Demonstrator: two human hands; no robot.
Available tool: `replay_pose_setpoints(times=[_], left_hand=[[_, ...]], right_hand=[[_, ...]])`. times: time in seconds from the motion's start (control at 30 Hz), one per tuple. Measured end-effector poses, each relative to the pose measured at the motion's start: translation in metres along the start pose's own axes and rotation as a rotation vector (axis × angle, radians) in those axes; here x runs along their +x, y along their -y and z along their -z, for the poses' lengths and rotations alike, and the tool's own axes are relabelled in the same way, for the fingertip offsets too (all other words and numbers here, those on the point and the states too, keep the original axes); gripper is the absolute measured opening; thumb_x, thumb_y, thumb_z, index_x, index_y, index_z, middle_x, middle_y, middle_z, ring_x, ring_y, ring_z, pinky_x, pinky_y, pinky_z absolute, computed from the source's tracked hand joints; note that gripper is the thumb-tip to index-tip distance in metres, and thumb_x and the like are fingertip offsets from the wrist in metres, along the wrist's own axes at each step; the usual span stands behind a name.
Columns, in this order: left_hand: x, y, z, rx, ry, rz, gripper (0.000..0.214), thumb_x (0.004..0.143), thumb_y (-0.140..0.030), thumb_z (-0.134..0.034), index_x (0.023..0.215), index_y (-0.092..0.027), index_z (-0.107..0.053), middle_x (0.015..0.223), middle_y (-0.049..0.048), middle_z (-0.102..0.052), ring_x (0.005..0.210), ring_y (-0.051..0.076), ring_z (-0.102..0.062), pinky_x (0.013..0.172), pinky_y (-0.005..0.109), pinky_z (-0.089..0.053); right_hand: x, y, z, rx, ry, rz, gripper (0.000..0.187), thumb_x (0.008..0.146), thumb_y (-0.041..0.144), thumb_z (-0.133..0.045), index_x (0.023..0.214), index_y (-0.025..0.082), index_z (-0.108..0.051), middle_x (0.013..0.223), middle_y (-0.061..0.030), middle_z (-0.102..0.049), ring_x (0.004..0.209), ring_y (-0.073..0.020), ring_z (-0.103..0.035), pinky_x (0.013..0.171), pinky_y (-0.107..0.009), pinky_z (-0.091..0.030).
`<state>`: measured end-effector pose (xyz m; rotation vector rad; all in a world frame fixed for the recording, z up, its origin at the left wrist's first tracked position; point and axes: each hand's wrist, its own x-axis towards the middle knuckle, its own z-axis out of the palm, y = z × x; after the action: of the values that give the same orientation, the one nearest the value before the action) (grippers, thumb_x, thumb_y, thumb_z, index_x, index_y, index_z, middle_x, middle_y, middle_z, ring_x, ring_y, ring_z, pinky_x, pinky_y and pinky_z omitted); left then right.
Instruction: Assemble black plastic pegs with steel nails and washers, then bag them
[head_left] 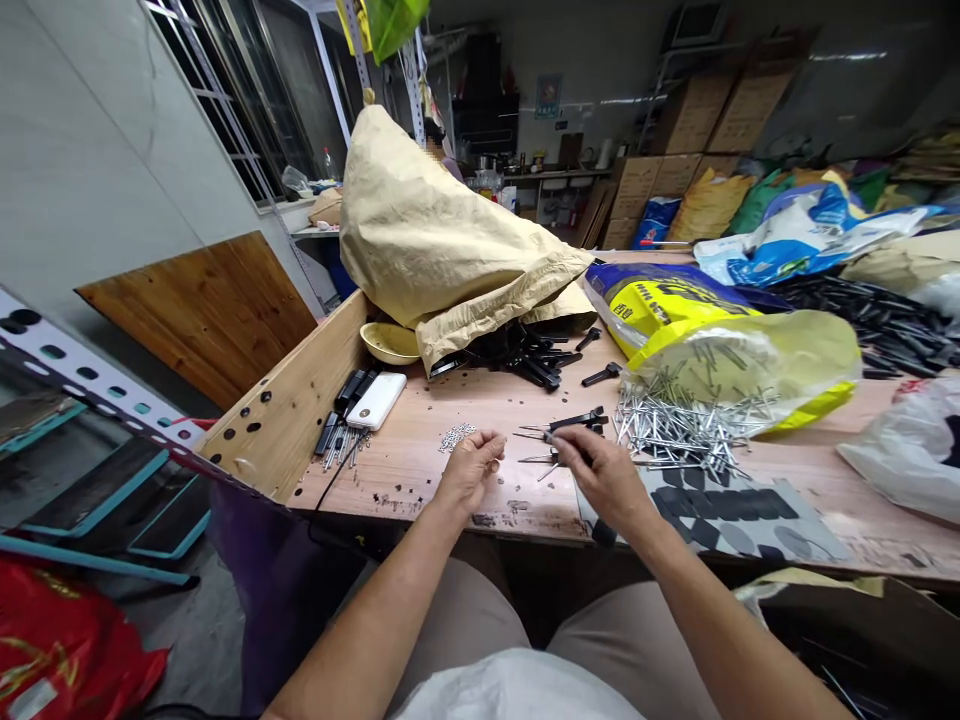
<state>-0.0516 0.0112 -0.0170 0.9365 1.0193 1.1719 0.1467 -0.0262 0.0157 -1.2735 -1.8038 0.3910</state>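
My left hand (474, 468) is over the front of the table, thumb and fingers pinched together; anything between them is too small to make out. A small pile of tiny silver metal pieces (457, 436) lies just behind it. To its right, my right hand (600, 475) is closed with its fingertips pointing left, and what they grip is hidden. Black plastic parts (589, 419) with thin metal pins lie beside and partly under its fingers. Right behind that hand is a heap of long silver pins (675, 425), spilling from a yellow and blue bag (675, 310).
A large tan sack (442, 220) spills black parts (536, 360) at the back. A white power bank (377, 401) with a cable and a shallow yellow bowl (390, 342) are at left, near the wooden side board (300, 400). Black pads on a grey sheet (806, 520) lie front right.
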Motion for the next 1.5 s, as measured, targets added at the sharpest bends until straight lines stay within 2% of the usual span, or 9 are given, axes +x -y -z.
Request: replay_pose_setpoints(times=[0.1,0.23,0.73,0.9,1.0,1.1,1.2,1.4,1.5], left_hand=[[-0.016,-0.002,-0.013,-0.344,0.108,0.218,0.031,0.058,-0.027,-0.087,0.074,-0.014,-0.063,0.064,-0.0002,-0.059,0.059,0.009,-0.053,0.050,0.018,-0.035],[-0.032,-0.002,-0.021,-0.479,0.142,0.300,0.031,0.059,-0.022,-0.087,0.073,-0.013,-0.061,0.066,0.0001,-0.061,0.061,0.008,-0.057,0.051,0.015,-0.038],[-0.042,0.000,-0.024,-0.297,0.173,0.261,0.032,0.056,-0.028,-0.089,0.070,-0.013,-0.065,0.063,0.0002,-0.063,0.058,0.006,-0.054,0.052,0.016,-0.035],[-0.045,-0.003,-0.026,-0.173,0.161,0.169,0.026,0.058,-0.029,-0.086,0.067,-0.014,-0.066,0.060,-0.0004,-0.062,0.058,0.008,-0.053,0.055,0.018,-0.036],[-0.047,-0.003,-0.024,-0.039,0.164,0.073,0.021,0.060,-0.027,-0.083,0.066,-0.014,-0.069,0.060,-0.0005,-0.063,0.057,0.008,-0.052,0.057,0.020,-0.037],[-0.049,0.000,-0.020,0.065,0.166,0.045,0.016,0.060,-0.025,-0.082,0.069,-0.015,-0.072,0.063,0.0006,-0.066,0.059,0.010,-0.053,0.058,0.021,-0.038],[-0.049,0.003,-0.018,0.089,0.162,0.052,0.018,0.060,-0.024,-0.081,0.075,-0.016,-0.075,0.068,0.0025,-0.069,0.061,0.011,-0.055,0.059,0.022,-0.040],[-0.046,0.011,-0.024,0.045,0.144,0.043,0.021,0.067,-0.032,-0.079,0.074,-0.014,-0.074,0.065,0.0041,-0.069,0.057,0.011,-0.055,0.055,0.022,-0.039],[-0.046,0.012,-0.027,0.006,0.088,0.040,0.025,0.063,-0.026,-0.082,0.083,-0.015,-0.073,0.070,0.0035,-0.071,0.061,0.011,-0.059,0.059,0.022,-0.041]], right_hand=[[-0.021,0.010,-0.009,-0.012,0.057,0.049,0.019,0.096,0.030,-0.047,0.098,0.022,-0.063,0.092,-0.0038,-0.070,0.082,-0.0175,-0.065,0.075,-0.026,-0.047],[-0.031,0.011,-0.015,-0.081,0.091,0.076,0.022,0.098,0.030,-0.043,0.101,0.022,-0.063,0.097,-0.0062,-0.071,0.086,-0.0189,-0.066,0.081,-0.029,-0.048],[-0.045,0.022,-0.004,-0.335,0.200,-0.005,0.029,0.099,0.039,-0.038,0.099,0.025,-0.063,0.089,-0.0054,-0.070,0.081,-0.0186,-0.065,0.067,-0.024,-0.041],[-0.042,0.025,0.001,-0.090,0.257,-0.114,0.028,0.096,0.041,-0.042,0.087,0.023,-0.062,0.069,-0.0016,-0.065,0.062,-0.0152,-0.060,0.059,-0.024,-0.039],[-0.043,0.020,-0.001,0.315,0.401,-0.334,0.035,0.093,0.051,-0.043,0.080,0.022,-0.057,0.053,0.0045,-0.053,0.040,-0.0097,-0.045,0.043,-0.021,-0.033],[-0.048,0.012,-0.008,0.596,0.488,-0.517,0.042,0.088,0.060,-0.045,0.080,0.020,-0.055,0.051,0.0071,-0.049,0.033,-0.0065,-0.035,0.034,-0.019,-0.024],[-0.053,0.005,-0.014,0.567,0.434,-0.524,0.040,0.088,0.059,-0.047,0.077,0.020,-0.054,0.051,0.0070,-0.050,0.034,-0.0065,-0.037,0.035,-0.018,-0.026],[-0.058,0.005,-0.016,0.314,0.304,-0.345,0.032,0.092,0.047,-0.047,0.073,0.022,-0.055,0.052,0.0057,-0.054,0.041,-0.0090,-0.045,0.047,-0.021,-0.035],[-0.059,0.004,-0.019,0.410,0.299,-0.402,0.034,0.091,0.052,-0.048,0.077,0.021,-0.056,0.052,0.0059,-0.053,0.040,-0.0086,-0.043,0.044,-0.021,-0.033]])
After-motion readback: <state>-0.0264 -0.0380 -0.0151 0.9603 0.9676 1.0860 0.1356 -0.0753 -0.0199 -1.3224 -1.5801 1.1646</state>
